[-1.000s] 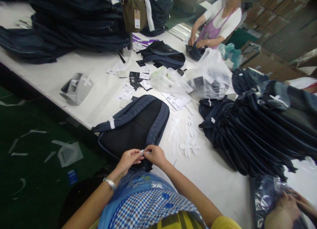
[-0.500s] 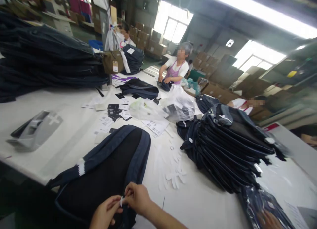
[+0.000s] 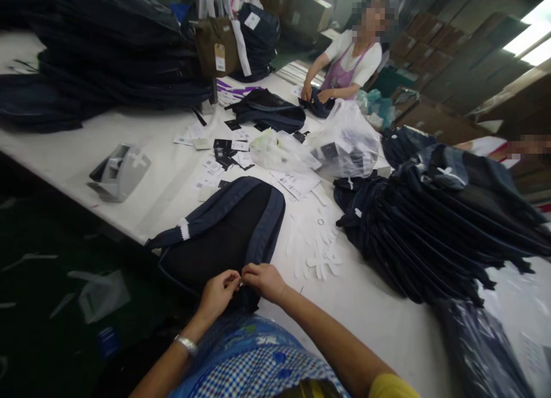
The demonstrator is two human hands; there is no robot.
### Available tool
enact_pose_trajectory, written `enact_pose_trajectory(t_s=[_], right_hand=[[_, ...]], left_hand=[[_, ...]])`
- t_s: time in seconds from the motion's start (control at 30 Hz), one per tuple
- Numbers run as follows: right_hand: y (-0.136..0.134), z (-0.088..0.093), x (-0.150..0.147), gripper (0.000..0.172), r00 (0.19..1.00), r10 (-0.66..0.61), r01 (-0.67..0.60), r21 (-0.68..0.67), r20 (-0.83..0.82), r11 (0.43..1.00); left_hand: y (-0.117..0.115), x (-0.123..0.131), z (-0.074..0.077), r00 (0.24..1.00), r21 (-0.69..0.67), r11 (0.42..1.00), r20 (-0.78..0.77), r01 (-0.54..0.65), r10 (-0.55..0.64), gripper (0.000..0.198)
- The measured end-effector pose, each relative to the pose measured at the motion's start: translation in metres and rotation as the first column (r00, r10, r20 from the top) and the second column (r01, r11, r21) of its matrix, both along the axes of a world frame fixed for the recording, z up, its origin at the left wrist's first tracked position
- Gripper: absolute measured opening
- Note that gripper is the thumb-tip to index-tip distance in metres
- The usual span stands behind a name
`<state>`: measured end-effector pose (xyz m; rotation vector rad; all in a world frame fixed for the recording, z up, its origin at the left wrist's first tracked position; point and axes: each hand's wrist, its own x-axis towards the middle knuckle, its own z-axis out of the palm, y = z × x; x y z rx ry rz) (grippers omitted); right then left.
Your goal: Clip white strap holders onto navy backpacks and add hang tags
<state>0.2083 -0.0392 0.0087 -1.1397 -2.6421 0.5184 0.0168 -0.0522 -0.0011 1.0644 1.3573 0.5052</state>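
Grip: left hand (image 3: 218, 292) and right hand (image 3: 263, 280) are closed together, fingertips pinching a white tag (image 3: 240, 283) at the near edge of the backpack (image 3: 224, 237) on the desk (image 3: 379, 317), lower centre of the frame. The pinch is unchanged since earlier; the work continues at the same spot.

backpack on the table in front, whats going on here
A person's left hand and right hand meet at the near edge of a dark backpack lying flat on the white table, pinching a small white piece between them. Loose tags and a stack of dark bags lie beyond. At the far end a co-worker handles another bag.
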Motion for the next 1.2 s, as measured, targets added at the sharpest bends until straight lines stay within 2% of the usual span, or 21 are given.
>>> enact_pose_trajectory(t_s=[0.1,0.3,0.47,0.63,0.73,0.87,1.1,1.17,1.2], right_hand=[[0.004,0.002,0.007,0.013,0.996,0.082,-0.081,0.044,-0.034,0.996],[0.003,0.002,0.011,0.021,0.987,0.154,-0.146,0.131,-0.054,0.981],[0.003,-0.001,0.009,0.025,0.985,0.161,-0.152,0.142,-0.054,0.978],[0.002,-0.001,0.009,0.025,0.988,0.139,-0.128,0.141,-0.068,0.982],[0.002,-0.002,0.008,0.025,0.990,0.133,-0.124,0.148,-0.051,0.981],[0.001,-0.003,0.007,0.025,0.991,0.122,-0.110,0.174,-0.057,0.979],[-0.021,0.000,0.018,0.024,0.963,-0.145,0.148,-0.005,-0.228,0.989],[-0.028,0.004,0.015,0.021,0.919,-0.274,0.255,-0.106,-0.284,0.961],[-0.030,0.007,0.012,0.019,0.880,-0.364,0.323,-0.178,-0.305,0.929]], left_hand=[[0.002,0.001,0.001,0.999,0.010,1.000,0.045,-0.024,0.024,0.036],[0.001,0.001,0.000,0.969,-0.104,0.988,0.205,-0.118,0.137,0.037],[-0.001,-0.006,0.000,0.927,-0.223,0.967,0.320,-0.126,0.195,0.038],[0.001,-0.013,0.005,0.869,-0.368,0.920,0.401,-0.137,0.290,0.044],[0.002,-0.015,0.006,0.853,-0.408,0.905,0.422,-0.124,0.307,0.046],[0.002,-0.014,0.007,0.878,-0.383,0.916,0.391,-0.118,0.277,0.043],[-0.003,-0.013,0.017,0.944,-0.179,0.982,0.311,-0.055,0.110,0.030],[-0.003,-0.012,0.018,0.951,-0.117,0.992,0.299,-0.050,0.083,0.028],[-0.004,-0.012,0.018,0.955,-0.100,0.994,0.286,-0.047,0.074,0.028]])
